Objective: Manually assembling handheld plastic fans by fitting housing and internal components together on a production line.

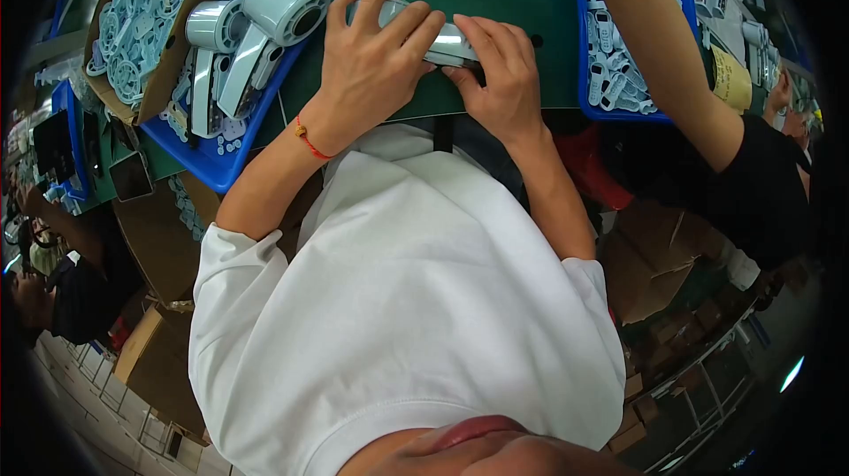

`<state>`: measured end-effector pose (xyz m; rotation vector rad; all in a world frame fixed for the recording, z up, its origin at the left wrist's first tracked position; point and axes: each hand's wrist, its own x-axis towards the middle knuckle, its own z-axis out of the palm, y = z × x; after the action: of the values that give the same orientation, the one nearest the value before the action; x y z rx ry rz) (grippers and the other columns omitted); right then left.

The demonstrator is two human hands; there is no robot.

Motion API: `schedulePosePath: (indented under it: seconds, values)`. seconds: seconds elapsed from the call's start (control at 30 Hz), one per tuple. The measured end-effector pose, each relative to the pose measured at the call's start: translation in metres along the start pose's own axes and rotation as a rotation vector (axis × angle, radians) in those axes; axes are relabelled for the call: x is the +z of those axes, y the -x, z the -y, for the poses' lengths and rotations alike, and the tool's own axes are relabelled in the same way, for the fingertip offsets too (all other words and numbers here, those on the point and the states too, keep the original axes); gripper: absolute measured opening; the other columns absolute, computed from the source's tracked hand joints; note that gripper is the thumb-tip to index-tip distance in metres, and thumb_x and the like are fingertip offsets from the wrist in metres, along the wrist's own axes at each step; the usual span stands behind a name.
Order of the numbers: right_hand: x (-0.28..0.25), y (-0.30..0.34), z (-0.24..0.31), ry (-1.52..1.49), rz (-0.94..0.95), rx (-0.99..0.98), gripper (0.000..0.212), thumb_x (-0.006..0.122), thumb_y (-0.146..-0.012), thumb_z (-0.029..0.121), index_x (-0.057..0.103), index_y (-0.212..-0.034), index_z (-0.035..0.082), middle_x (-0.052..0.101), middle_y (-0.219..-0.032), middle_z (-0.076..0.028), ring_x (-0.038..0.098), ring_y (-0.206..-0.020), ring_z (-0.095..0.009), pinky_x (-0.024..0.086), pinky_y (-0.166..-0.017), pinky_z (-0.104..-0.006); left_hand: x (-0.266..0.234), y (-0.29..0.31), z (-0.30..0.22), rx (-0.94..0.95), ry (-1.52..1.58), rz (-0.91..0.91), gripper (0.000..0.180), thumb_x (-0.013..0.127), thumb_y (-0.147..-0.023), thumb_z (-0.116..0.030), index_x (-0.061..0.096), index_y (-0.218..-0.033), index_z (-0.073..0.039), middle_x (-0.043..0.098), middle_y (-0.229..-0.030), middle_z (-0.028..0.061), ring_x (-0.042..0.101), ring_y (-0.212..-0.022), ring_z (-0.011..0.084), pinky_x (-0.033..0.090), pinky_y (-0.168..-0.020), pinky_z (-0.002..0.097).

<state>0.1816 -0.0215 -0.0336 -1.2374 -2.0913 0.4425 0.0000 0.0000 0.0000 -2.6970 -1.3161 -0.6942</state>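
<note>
A pale blue plastic appliance housing (452,45) with a glossy handle lies across the green bench top, between my two hands. My left hand (376,65) covers its rounder left end, the fingers curled over the top. On the handle end, my right hand (502,78) grips with thumb and fingers. Much of the housing is hidden under the left hand. Left of my left hand, similar pale blue housings (285,5) with round heads and long handles are piled in a blue tray (215,166), among small loose parts.
A cardboard box (168,78) of ring-shaped parts stands at the left on the tray. At the right is a blue bin (584,78) of small pale parts, with another person's arm (676,60) reaching across it. A dark phone-like device (133,177) rests at the bench's left edge.
</note>
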Motion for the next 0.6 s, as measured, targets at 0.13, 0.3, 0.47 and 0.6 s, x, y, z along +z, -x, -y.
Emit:
schedulePosePath:
  seconds: [0.13, 0.3, 0.47, 0.6]
  values:
    - [0.003, -0.003, 0.000, 0.213, -0.107, -0.080, 0.052, 0.070, -0.072, 0.021, 0.053, -0.117, 0.004, 0.055, -0.108, -0.010, 0.051, -0.098, -0.028, 0.038, -0.088, -0.0397, 0.003, -0.002, 0.002, 0.055, -0.045, -0.045, 0.045, 0.074, -0.059, -0.020, 0.062, -0.101, -0.012, 0.058, -0.099, -0.0011, 0.049, -0.101, 0.0233, 0.037, -0.084, 0.0439]
    - [0.008, -0.004, 0.000, 0.236, -0.185, -0.078, 0.047, 0.069, -0.070, 0.015, 0.055, -0.114, 0.004, 0.056, -0.107, -0.010, 0.052, -0.098, -0.027, 0.039, -0.081, -0.0375, 0.007, -0.002, 0.004, 0.057, -0.042, -0.091, 0.043, 0.074, -0.059, -0.022, 0.062, -0.099, -0.011, 0.058, -0.098, -0.0020, 0.049, -0.100, 0.0228, 0.037, -0.083, 0.0432]
    - [-0.002, -0.007, 0.002, 0.172, -0.100, -0.054, 0.050, 0.070, -0.069, 0.013, 0.054, -0.116, 0.005, 0.056, -0.108, -0.010, 0.051, -0.099, -0.027, 0.039, -0.082, -0.0372, 0.005, -0.002, 0.004, 0.024, -0.022, -0.068, 0.044, 0.075, -0.058, -0.023, 0.062, -0.098, -0.013, 0.058, -0.098, -0.0034, 0.049, -0.100, 0.0216, 0.037, -0.083, 0.0426]
    - [0.005, -0.007, -0.001, 0.105, -0.121, -0.053, 0.050, 0.070, -0.069, 0.013, 0.055, -0.117, 0.005, 0.056, -0.109, -0.010, 0.050, -0.101, -0.028, 0.040, -0.085, -0.0371, 0.001, -0.004, 0.003, 0.004, 0.019, -0.020, 0.044, 0.076, -0.058, -0.023, 0.062, -0.098, -0.014, 0.058, -0.098, -0.0040, 0.049, -0.100, 0.0212, 0.036, -0.083, 0.0420]
